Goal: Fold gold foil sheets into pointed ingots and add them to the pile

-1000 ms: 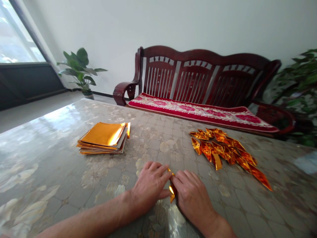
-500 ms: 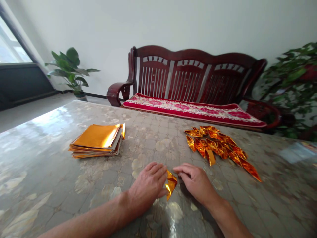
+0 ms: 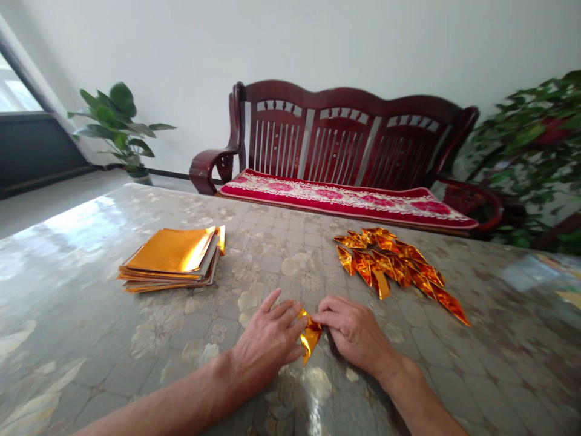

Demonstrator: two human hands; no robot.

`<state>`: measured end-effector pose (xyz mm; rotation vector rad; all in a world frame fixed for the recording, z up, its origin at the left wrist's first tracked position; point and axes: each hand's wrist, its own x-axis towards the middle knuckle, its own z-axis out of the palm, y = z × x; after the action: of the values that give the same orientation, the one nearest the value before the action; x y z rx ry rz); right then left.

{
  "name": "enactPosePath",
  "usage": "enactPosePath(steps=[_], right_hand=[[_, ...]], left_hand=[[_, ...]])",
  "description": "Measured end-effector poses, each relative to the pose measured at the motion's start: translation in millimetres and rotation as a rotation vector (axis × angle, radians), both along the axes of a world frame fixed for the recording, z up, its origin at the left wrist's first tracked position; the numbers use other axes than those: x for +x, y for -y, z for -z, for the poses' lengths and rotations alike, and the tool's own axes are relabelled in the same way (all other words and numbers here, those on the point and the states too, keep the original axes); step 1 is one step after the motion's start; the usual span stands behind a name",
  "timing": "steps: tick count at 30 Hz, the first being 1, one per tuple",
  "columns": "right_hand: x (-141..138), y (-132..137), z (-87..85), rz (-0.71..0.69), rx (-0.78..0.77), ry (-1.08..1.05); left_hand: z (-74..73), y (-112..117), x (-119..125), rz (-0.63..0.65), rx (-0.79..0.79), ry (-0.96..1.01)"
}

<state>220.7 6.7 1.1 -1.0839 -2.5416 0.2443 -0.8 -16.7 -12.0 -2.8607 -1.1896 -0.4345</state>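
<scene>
A small folded piece of gold foil paper [image 3: 310, 337] lies on the glossy patterned table [image 3: 82, 339] between my two hands. My left hand [image 3: 267, 342] pinches its left side with curled fingers. My right hand [image 3: 354, 333] presses its right side with its fingertips. A stack of flat gold foil sheets [image 3: 175, 259] sits to the left, further back. A pile of folded gold foil pieces [image 3: 394, 266] lies to the right, beyond my right hand.
A dark red wooden bench [image 3: 345, 151] with a red patterned cushion stands behind the table. Potted plants stand at the back left [image 3: 118, 127] and at the right [image 3: 535, 157]. A window is at the far left.
My hands have shifted a little on the folded foil piece, which now shows more between them. The view has drifted to the right.
</scene>
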Motion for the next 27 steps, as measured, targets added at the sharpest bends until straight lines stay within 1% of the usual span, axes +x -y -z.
enactPosePath(steps=[4, 8, 12, 18, 21, 23, 25, 27], right_hand=[[-1, 1, 2.0, -0.027, 0.046, 0.020], [-5, 3, 4.0, -0.007, 0.102, 0.019], [-7, 7, 4.5, 0.000, 0.139, 0.066], [2, 17, 5.6, -0.019, 0.168, 0.102], [7, 21, 2.8, -0.030, 0.140, 0.091], [10, 21, 0.0, -0.010, 0.086, 0.069], [10, 20, -1.9, 0.058, -0.002, 0.006], [9, 18, -2.2, 0.174, -0.103, -0.088]], left_hand=[[-1.3, 1, 2, -0.012, 0.013, -0.005], [-2.8, 3, 2, -0.023, 0.002, -0.012], [-4.1, 4, 2, -0.031, -0.009, -0.024], [-5.8, 3, 2, -0.042, -0.013, -0.039], [-7.5, 3, 2, -0.046, -0.029, -0.037], [-9.0, 3, 1, -0.053, -0.050, -0.023], [-10.6, 3, 1, -0.063, -0.071, 0.001], [-11.7, 3, 0, -0.072, -0.097, 0.030]])
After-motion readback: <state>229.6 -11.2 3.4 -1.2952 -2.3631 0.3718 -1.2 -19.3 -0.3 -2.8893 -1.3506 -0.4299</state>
